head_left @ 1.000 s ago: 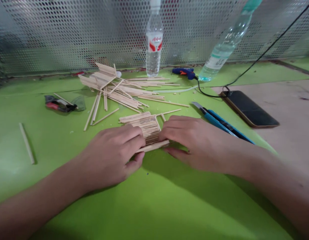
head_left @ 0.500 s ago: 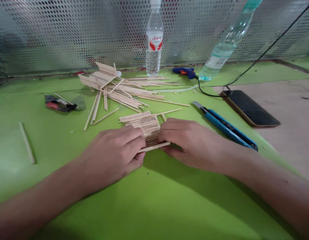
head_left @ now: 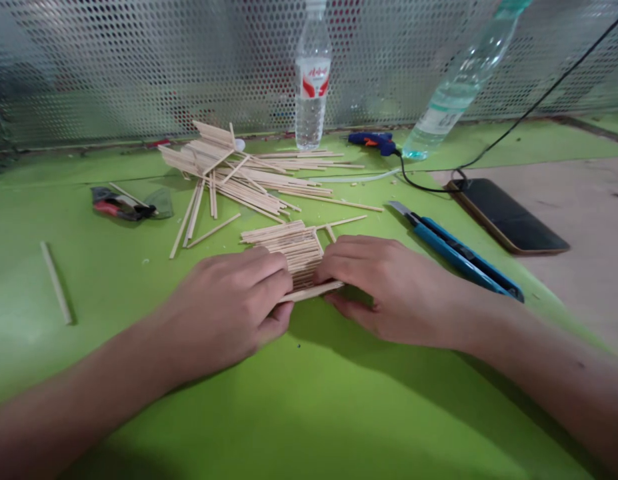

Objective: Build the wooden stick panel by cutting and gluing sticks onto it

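Observation:
A small panel of wooden sticks (head_left: 301, 261), laid side by side, sits on the green table between my hands. Along its near edge runs a pale stick strip (head_left: 313, 292), slightly raised. My left hand (head_left: 243, 300) has its fingers closed on the left end of that near edge, the thumb underneath. At the right end, my right hand (head_left: 373, 283) pinches the same edge between thumb and fingers. The fingertips of both hands are partly hidden. Just behind the panel lie loose sticks, one slanting to the right.
Behind is a heap of wooden sticks (head_left: 249, 180) with a stick structure (head_left: 203, 152) on it. Two bottles (head_left: 313, 100) (head_left: 441, 110), a blue glue gun (head_left: 373, 141), a phone (head_left: 511, 215) and a blue cutter (head_left: 461, 257) stand or lie around. A lone stick (head_left: 56, 283) is left.
The view has shifted slightly, so the objects appear a little further right. Both hands keep their hold on the panel's near edge.

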Tool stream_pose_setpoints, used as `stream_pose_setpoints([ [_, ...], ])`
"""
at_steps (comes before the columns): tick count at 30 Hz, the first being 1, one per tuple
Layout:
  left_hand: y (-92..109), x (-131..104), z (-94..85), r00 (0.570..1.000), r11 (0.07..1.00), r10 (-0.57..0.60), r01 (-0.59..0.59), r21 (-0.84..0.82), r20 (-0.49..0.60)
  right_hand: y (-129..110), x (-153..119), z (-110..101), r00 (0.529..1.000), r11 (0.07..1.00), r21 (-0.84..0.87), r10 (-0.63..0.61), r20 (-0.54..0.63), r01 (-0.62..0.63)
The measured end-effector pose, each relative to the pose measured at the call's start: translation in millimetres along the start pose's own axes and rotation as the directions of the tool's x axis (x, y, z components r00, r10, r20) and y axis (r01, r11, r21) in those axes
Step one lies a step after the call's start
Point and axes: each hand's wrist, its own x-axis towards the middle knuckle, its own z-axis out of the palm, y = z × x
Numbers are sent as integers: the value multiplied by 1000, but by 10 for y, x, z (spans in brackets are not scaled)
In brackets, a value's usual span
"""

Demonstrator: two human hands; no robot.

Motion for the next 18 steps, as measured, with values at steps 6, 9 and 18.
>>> stream_pose_setpoints([
  [6,-18,0,1,1000,1000,20,-20,15,-2,12,4,15,997,999,16,-35,-62,36],
  [9,-29,1,3,999,999,38,-38,26,-1,26,8,22,998,999,35,-30,-63,32],
  [18,-49,0,10,998,997,66,-67,47,7,35,-1,15,999,996,87,-7,-52,11],
])
